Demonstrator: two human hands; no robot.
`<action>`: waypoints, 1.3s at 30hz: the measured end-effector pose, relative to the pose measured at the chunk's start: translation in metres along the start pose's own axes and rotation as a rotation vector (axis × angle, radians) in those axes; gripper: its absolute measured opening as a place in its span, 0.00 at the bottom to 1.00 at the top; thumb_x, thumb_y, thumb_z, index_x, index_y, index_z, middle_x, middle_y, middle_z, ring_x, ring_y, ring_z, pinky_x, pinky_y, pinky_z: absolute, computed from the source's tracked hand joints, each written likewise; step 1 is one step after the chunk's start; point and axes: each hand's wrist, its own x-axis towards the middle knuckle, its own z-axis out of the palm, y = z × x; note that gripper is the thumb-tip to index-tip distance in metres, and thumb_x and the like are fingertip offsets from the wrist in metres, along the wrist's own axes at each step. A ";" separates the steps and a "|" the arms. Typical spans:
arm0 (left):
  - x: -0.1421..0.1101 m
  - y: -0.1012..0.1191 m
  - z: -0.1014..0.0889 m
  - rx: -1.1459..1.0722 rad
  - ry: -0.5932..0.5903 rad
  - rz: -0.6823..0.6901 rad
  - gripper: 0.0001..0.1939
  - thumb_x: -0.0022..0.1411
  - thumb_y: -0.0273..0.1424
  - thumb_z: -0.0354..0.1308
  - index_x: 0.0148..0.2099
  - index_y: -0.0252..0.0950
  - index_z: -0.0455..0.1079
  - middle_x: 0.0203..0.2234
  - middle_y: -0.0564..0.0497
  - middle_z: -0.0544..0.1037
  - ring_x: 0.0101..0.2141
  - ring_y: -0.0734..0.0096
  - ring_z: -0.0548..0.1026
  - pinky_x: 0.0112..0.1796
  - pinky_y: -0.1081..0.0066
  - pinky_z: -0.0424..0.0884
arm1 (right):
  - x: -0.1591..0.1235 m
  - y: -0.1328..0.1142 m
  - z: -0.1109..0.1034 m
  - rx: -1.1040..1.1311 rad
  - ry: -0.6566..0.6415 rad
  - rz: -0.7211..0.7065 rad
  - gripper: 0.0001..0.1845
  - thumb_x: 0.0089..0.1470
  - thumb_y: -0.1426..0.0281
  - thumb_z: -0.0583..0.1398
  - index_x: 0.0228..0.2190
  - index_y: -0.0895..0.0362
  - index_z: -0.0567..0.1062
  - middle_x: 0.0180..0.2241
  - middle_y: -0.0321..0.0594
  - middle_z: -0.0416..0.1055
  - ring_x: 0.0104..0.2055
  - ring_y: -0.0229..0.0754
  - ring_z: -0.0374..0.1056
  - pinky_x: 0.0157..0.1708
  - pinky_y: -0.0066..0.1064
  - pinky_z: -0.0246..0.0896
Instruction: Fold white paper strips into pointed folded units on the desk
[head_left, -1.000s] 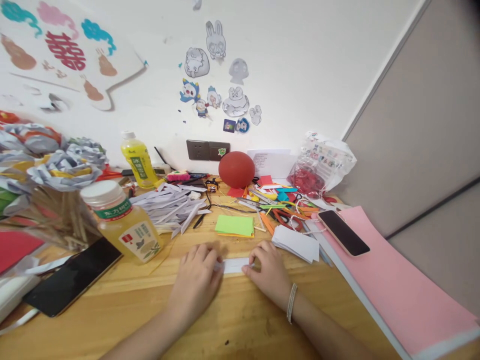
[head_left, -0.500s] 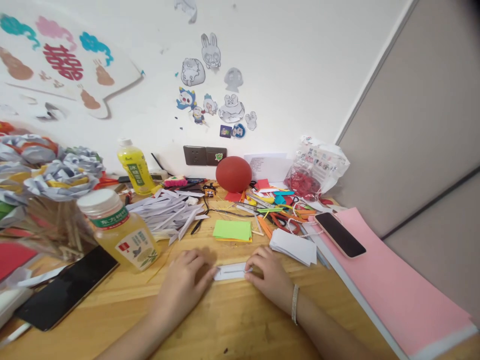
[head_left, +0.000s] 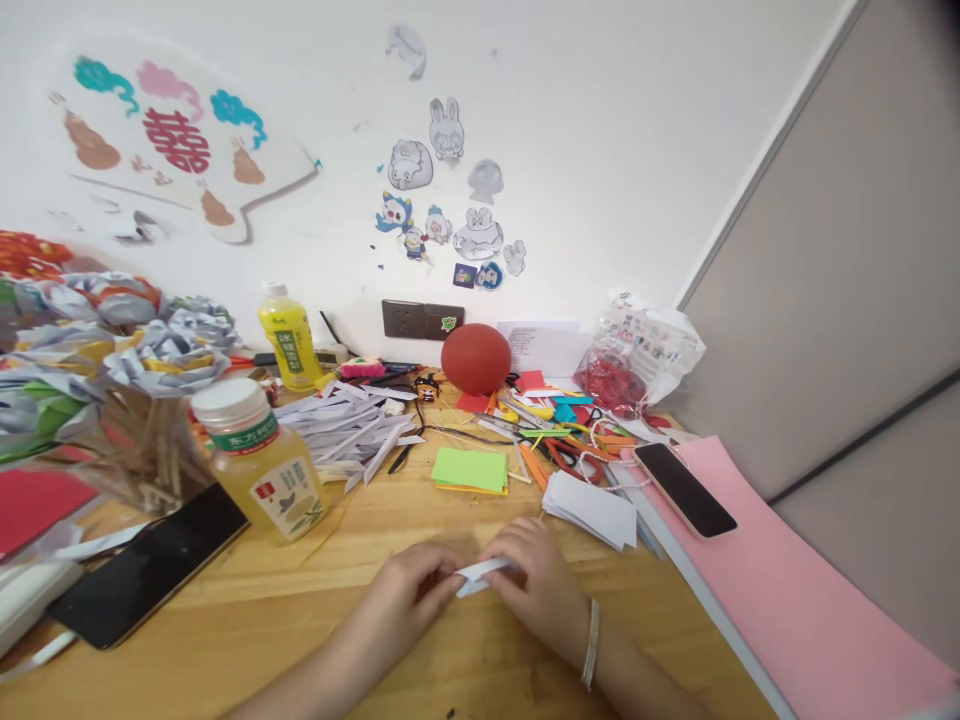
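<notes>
A small folded piece of white paper (head_left: 480, 574) is pinched between both hands, just over the wooden table (head_left: 450, 660). My left hand (head_left: 420, 585) has its thumb and fingers closed on the paper's left end. The right end is gripped by my right hand (head_left: 536, 580), whose wrist carries a silvery bracelet (head_left: 591, 645). Part of the paper lies hidden behind the right fingers. Beyond the hands is a stack of green paper slips (head_left: 470, 468), with orange ones showing beneath. To its right sits a stack of white paper slips (head_left: 590, 508).
A juice bottle (head_left: 262, 465) and a black tablet-like device (head_left: 150, 570) are on the left. White paper strips (head_left: 345, 430), a red balloon (head_left: 476, 358) and scissors lie at the back. On the right, a phone (head_left: 686, 490) rests on pink paper (head_left: 795, 560).
The white paper lay flat on the table; now it is lifted and folded between my fingers. My hands have come closer together. The camera view has shifted slightly left.
</notes>
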 end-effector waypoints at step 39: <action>-0.003 0.020 0.008 0.062 0.036 0.091 0.13 0.60 0.31 0.43 0.23 0.38 0.54 0.19 0.55 0.65 0.24 0.73 0.65 0.27 0.76 0.60 | -0.007 -0.014 0.002 0.298 0.026 0.096 0.21 0.59 0.55 0.52 0.23 0.57 0.68 0.24 0.36 0.66 0.28 0.38 0.62 0.30 0.27 0.54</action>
